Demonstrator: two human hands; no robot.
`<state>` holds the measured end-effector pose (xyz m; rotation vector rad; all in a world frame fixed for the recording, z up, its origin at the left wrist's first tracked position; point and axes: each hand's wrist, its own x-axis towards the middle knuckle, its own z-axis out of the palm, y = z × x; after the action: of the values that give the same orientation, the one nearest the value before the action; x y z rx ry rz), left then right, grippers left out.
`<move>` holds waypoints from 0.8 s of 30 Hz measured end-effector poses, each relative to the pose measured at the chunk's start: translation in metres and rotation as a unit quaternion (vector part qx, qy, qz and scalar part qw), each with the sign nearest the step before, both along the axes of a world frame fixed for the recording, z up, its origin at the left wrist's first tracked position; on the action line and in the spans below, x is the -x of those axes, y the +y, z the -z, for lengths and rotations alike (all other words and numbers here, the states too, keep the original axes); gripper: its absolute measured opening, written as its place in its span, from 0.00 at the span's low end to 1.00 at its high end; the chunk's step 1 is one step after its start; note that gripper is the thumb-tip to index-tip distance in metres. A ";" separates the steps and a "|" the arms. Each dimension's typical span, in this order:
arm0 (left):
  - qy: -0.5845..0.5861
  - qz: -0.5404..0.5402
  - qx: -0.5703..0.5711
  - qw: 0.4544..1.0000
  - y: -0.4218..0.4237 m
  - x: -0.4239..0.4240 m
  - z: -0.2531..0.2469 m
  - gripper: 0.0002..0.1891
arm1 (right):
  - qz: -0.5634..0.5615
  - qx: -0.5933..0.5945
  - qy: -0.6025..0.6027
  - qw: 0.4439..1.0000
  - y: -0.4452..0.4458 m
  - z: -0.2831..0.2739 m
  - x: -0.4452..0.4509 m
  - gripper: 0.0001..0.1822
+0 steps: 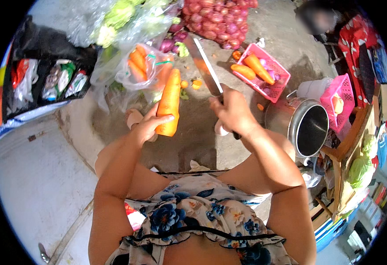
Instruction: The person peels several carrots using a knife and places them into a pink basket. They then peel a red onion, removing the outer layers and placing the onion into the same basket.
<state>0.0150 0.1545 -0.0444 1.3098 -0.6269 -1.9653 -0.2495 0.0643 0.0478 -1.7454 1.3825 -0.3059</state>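
Observation:
A large carrot (169, 106), its thick end cut flat, is gripped in my left hand (148, 124), the thumb across its side. My right hand (235, 111) holds a knife by its dark handle. The wide knife blade (202, 63) points away from me, apart from the carrot. Beyond my left hand lies a clear plastic bag with carrots (137, 63) inside. Small carrot trimmings (196, 83) lie on the concrete floor between the bag and the blade. To the right of the knife, a pink plastic basket (281, 71) contains carrots (259, 68) and small purple onions.
A red net sack of onions (216, 21) stands ahead, beside leafy cabbage (120, 16) in plastic. Near my right knee are a metal pot (293, 127) and a second pink basket (344, 99). A wooden crate edge (337, 162) borders the right. Another person (319, 20) is at the upper right.

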 end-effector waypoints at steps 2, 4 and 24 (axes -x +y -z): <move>-0.021 0.036 0.011 0.999 -0.027 0.021 -0.007 0.38 | 0.004 0.005 -0.061 0.998 -0.005 -0.015 0.007 0.12; -0.061 0.079 0.059 0.993 -0.057 0.050 0.012 0.38 | 0.015 0.029 -0.095 0.995 -0.012 -0.017 0.015 0.10; -0.601 -0.329 0.096 0.722 -0.178 -0.094 0.151 0.08 | 0.062 -0.037 -0.077 0.994 -0.038 -0.005 0.001 0.04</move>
<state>0.1085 -0.0236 -0.1955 2.1869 -0.7257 -0.2730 -0.2507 0.0261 0.0531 -1.5462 1.3752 -0.4418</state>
